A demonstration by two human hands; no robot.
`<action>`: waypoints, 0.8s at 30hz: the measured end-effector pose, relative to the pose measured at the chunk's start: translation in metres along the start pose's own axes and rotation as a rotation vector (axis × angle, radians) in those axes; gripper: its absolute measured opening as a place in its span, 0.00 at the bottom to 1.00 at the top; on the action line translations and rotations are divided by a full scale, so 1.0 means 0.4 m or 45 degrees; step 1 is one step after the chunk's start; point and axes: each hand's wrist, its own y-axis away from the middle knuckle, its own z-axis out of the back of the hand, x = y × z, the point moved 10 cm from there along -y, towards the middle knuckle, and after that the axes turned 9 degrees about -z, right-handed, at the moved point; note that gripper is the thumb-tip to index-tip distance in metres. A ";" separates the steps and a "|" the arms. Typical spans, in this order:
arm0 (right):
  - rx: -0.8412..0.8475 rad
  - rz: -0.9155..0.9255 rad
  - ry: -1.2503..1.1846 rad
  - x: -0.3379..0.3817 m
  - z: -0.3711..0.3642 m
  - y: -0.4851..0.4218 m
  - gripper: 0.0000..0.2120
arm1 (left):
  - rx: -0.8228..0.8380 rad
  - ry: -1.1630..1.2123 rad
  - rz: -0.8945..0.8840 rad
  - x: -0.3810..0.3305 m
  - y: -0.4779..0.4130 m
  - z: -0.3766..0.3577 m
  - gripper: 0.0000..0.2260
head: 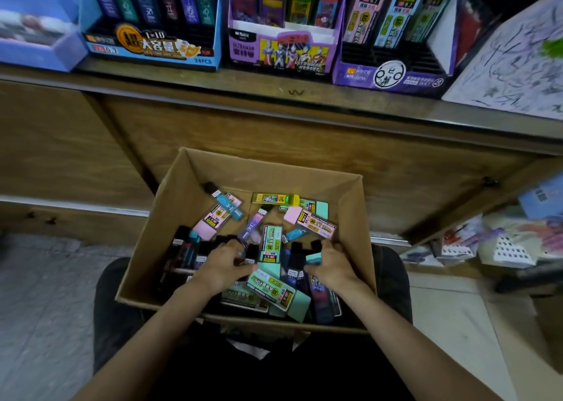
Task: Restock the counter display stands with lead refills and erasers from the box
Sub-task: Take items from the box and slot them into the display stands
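Both hands deep in cardboard box near desk. Left hand curled, grip unclear; right hand pinches teal lead refill case. Risk: loose cases snag, slip w/ lift.

My left hand hides the packs beneath it; the display stands are cut off at top, labels blurred.

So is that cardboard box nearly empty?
No. The cardboard box is open-topped, its floor mostly covered by a loose jumble of small packs.
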 end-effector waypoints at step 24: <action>0.055 0.189 -0.751 0.042 0.026 0.048 0.08 | 0.105 0.495 -0.057 -0.005 -0.011 -0.030 0.02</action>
